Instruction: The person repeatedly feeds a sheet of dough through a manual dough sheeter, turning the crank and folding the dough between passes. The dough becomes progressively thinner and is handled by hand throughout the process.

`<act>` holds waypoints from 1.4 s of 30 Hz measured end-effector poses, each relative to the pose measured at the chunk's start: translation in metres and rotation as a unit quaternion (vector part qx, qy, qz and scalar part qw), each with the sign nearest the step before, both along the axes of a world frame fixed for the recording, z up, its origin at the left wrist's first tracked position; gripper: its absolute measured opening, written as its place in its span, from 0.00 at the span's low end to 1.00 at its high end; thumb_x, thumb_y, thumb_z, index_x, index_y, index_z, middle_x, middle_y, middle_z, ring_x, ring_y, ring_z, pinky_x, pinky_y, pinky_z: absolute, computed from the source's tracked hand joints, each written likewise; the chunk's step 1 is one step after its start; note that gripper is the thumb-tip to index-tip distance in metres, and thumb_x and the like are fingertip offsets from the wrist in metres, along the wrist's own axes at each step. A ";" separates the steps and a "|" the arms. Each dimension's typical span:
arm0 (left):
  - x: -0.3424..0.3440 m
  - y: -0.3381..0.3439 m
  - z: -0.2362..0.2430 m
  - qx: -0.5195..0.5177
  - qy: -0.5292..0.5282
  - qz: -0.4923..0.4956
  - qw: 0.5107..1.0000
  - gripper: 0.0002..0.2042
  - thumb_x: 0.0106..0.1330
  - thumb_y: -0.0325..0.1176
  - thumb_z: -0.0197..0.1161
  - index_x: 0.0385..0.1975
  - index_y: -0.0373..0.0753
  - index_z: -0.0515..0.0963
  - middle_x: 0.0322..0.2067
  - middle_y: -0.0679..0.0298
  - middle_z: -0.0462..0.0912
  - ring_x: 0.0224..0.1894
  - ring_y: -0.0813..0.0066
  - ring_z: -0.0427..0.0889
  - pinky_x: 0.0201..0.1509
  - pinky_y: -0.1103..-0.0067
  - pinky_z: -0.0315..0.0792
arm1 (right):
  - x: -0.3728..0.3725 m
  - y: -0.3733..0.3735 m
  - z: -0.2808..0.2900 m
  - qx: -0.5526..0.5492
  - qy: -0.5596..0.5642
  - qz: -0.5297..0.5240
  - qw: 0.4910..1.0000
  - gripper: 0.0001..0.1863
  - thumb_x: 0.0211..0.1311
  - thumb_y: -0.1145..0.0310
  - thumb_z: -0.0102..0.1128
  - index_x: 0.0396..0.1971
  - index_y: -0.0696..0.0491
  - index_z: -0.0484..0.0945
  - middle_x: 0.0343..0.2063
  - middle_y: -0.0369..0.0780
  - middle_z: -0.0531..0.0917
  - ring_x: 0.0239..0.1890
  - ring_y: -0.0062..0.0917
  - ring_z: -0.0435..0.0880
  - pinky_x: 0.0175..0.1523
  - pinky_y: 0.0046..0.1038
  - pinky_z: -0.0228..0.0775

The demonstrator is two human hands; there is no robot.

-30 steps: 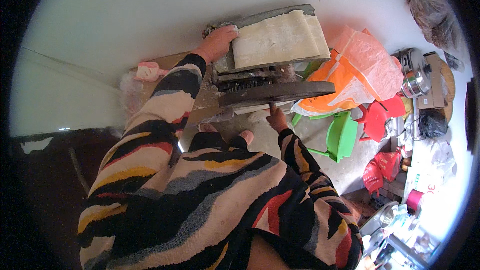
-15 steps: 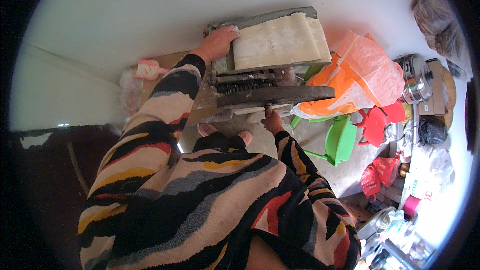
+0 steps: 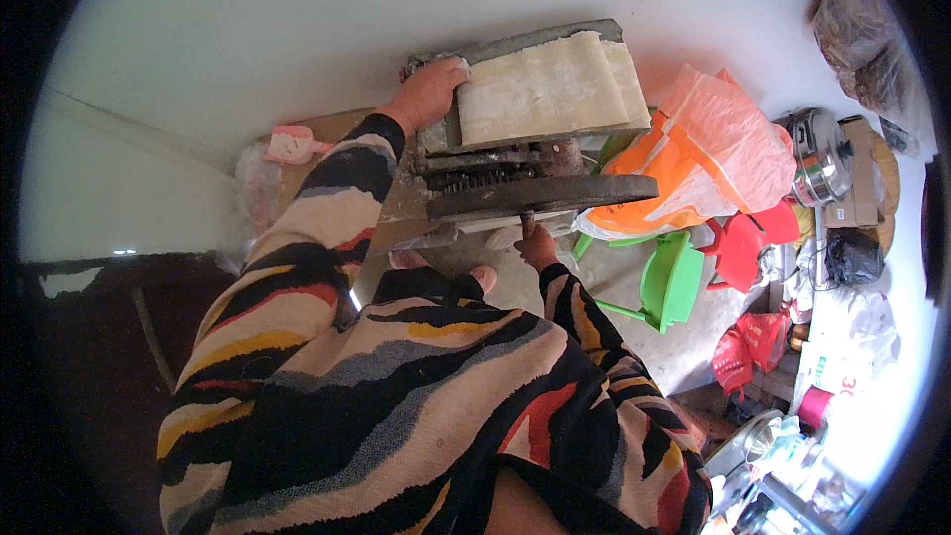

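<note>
A hand-cranked dough roller stands in front of me, with a grey metal tray (image 3: 535, 37) on top. Across the tray lies a folded, pale sheet of dough (image 3: 540, 89), dusted with flour. My left hand (image 3: 431, 92) is closed over the tray's left corner, just beside the dough; its fingertips are partly hidden. Below the tray, dark gears (image 3: 485, 178) show behind a large dark flywheel (image 3: 545, 197), seen nearly edge-on. My right hand (image 3: 538, 246) is wrapped round the short crank handle (image 3: 527, 223) sticking out of the wheel towards me.
A pink scoop (image 3: 293, 145) lies on the board left of the roller. To the right are an orange and white plastic bag (image 3: 684, 163), a green child's chair (image 3: 672, 280) and a red one (image 3: 743, 243). Beyond them stands a steel pot (image 3: 820, 157). The white wall rises behind the roller.
The whole view has shifted slightly. Both hands keep their holds, and the dough sheet lies as before on the tray.
</note>
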State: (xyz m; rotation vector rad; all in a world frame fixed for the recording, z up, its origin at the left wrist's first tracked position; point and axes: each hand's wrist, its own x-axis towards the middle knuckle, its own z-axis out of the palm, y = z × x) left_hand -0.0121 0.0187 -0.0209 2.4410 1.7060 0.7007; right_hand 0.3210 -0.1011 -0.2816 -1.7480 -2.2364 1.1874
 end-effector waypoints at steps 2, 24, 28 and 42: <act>-0.001 0.000 -0.002 -0.008 0.000 -0.001 1.000 0.14 0.55 0.21 0.47 0.40 0.36 0.76 0.42 0.51 0.74 0.46 0.52 0.73 0.52 0.67 0.69 | 0.000 0.001 -0.005 -0.032 -0.014 -0.013 0.999 0.22 0.45 0.67 0.64 0.40 0.57 0.67 0.21 0.43 0.80 0.16 0.27 0.80 0.19 0.28 0.72; -0.002 -0.003 0.009 -0.075 0.010 0.007 0.997 0.16 0.56 0.19 0.45 0.42 0.36 0.74 0.52 0.47 0.71 0.55 0.47 0.69 0.60 0.63 0.63 | -0.091 -0.026 0.102 -0.183 0.311 0.158 0.919 0.12 0.54 0.67 0.59 0.36 0.54 0.70 0.27 0.41 0.76 0.22 0.24 0.74 0.24 0.27 0.64; 0.003 -0.006 0.012 0.005 0.015 0.003 1.000 0.12 0.54 0.20 0.47 0.37 0.33 0.75 0.37 0.52 0.73 0.43 0.51 0.73 0.49 0.66 0.69 | -0.123 -0.042 0.210 -0.466 0.425 0.035 0.775 0.11 0.60 0.67 0.54 0.40 0.55 0.75 0.32 0.41 0.79 0.23 0.18 0.74 0.25 0.21 0.63; -0.001 -0.005 0.005 -0.048 -0.011 -0.002 0.999 0.20 0.57 0.20 0.44 0.48 0.41 0.74 0.50 0.50 0.71 0.53 0.51 0.70 0.58 0.67 0.65 | 0.082 0.061 0.367 -0.297 0.380 -0.154 0.862 0.10 0.54 0.69 0.61 0.30 0.53 0.69 0.14 0.31 0.68 0.11 0.15 0.65 0.16 0.19 0.60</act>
